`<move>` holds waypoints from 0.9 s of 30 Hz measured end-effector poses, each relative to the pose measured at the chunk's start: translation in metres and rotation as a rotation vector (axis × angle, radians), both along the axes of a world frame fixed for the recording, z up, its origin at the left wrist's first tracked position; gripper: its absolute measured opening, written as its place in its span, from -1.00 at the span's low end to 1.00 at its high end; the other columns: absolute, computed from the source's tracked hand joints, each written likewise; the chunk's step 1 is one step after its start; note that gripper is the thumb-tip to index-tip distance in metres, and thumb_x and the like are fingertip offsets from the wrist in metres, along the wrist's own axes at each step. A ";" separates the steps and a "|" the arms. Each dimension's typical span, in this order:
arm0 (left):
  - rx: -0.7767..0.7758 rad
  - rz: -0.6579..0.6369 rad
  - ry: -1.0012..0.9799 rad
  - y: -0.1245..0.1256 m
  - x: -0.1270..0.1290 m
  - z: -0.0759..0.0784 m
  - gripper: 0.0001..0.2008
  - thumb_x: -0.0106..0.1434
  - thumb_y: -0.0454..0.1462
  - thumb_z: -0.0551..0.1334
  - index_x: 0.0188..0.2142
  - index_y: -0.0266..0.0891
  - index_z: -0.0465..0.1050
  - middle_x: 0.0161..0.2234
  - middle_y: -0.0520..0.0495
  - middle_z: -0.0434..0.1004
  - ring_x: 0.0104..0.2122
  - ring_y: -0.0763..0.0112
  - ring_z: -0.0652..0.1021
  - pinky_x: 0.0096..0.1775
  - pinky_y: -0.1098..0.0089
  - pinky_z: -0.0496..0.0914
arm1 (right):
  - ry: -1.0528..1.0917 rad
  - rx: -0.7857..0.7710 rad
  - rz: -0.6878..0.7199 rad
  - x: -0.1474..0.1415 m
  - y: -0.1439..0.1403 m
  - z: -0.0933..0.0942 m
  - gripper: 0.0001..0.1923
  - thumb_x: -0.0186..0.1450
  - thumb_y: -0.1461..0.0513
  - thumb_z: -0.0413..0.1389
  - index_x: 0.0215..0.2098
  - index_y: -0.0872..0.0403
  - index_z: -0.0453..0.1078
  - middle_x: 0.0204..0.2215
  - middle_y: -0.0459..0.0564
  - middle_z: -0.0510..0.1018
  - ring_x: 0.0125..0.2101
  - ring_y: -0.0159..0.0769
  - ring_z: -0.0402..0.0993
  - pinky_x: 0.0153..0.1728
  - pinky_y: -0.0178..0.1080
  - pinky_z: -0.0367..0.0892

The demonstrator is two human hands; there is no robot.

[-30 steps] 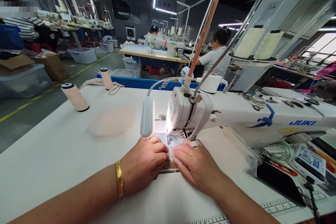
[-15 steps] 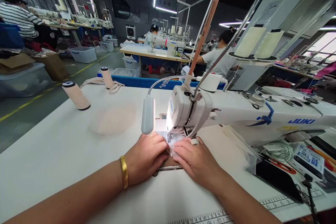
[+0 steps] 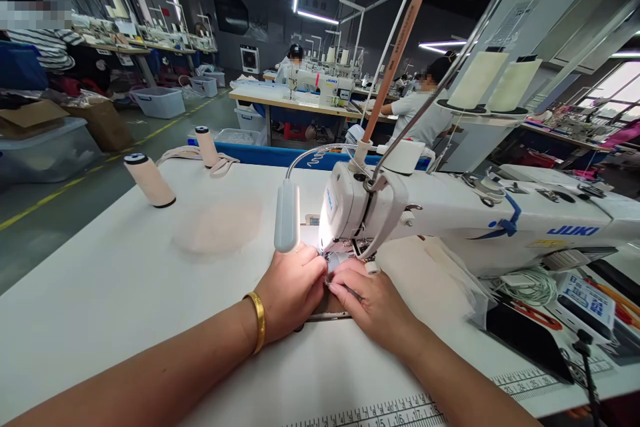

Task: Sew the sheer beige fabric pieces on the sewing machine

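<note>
A white JUKI sewing machine (image 3: 350, 203) stands in front of me, its small lamp (image 3: 287, 217) lighting the needle area. A small piece of thin white fabric (image 3: 338, 258) lies under the machine head, mostly covered by my fingers. My left hand (image 3: 295, 280) is closed, thumb and fingers pinching the fabric's near edge left of the presser foot. On the right, my right hand (image 3: 373, 297) pinches the same edge, its fingertips almost meeting the left ones. The exact grip and the needle tip are hidden.
Peach thread cones (image 3: 150, 180) stand at the table's left, near a sheer beige piece (image 3: 220, 227). On the right lie a black phone-like slab (image 3: 527, 340), a coiled cable (image 3: 530, 287) and a white box (image 3: 587, 303). A printed ruler (image 3: 400, 411) runs along the front. Other people sit at machines beyond.
Both hands have drawn closer together at the needle area, and their fingers have curled from lying flatter into pinches. The left hand and wrist have shifted right.
</note>
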State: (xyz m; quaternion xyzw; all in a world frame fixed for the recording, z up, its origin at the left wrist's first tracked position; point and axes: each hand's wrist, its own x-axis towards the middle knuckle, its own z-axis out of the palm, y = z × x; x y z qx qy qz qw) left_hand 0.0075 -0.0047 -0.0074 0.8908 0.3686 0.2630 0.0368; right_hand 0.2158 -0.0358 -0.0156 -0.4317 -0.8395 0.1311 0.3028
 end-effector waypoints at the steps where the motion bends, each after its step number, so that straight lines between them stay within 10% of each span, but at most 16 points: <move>1: 0.007 -0.002 0.006 0.000 0.000 0.001 -0.79 0.34 -0.39 0.07 -0.36 -0.21 0.43 -0.37 -0.06 0.50 -0.32 0.25 0.46 -0.12 0.14 0.31 | -0.002 0.001 0.002 0.000 0.000 0.000 -0.75 0.52 0.28 -0.01 -0.32 0.00 0.39 -0.30 -0.05 0.61 -0.33 -0.25 0.46 -0.25 -0.18 0.36; 27: 0.049 -0.154 0.021 -0.016 -0.015 -0.002 -0.73 0.37 -0.49 0.09 -0.26 -0.21 0.54 -0.31 -0.03 0.64 -0.30 0.25 0.52 -0.13 0.11 0.28 | -0.322 0.194 0.070 0.004 -0.004 0.012 -0.76 0.49 0.35 -0.02 -0.15 0.00 0.48 -0.34 -0.01 0.55 -0.28 -0.18 0.41 -0.24 -0.16 0.27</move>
